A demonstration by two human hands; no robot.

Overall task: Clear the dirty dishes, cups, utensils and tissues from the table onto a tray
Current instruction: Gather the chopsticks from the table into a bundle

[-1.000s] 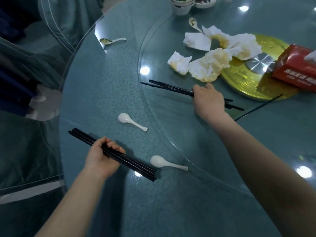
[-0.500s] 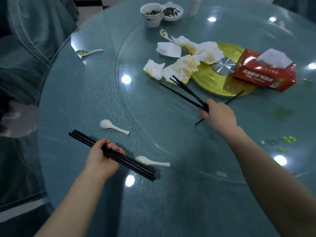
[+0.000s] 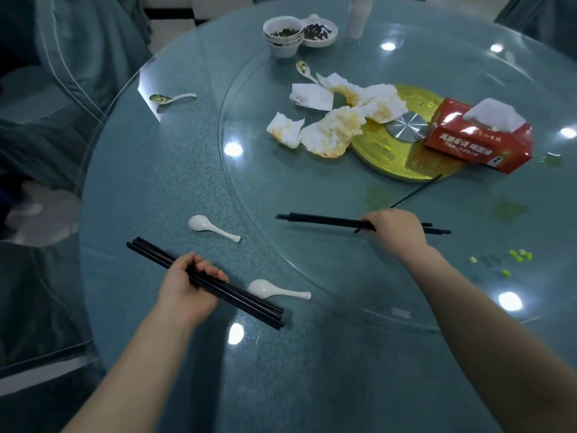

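Both hands are gathering utensils: left hand [image 3: 187,287] fingers clench a chopstick bundle [image 3: 218,290] near the worktop's [image 3: 140,182] edge; right hand [image 3: 395,231] grasps more chopsticks [image 3: 324,219], soiled tissues [image 3: 331,132] lying beyond.

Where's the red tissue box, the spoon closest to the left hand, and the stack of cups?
Red tissue box [image 3: 468,145]: head view, on its printed front face.
White spoon [image 3: 263,288]: head view, on its bowl.
Stacked cups [image 3: 282,42]: head view, on the outer wall.

Black chopsticks bundle [image 3: 212,285] gripped mid-length by left fingers [image 3: 206,270]; second black bundle [image 3: 327,220] level, protruding both sides of right fingers [image 3: 371,218].
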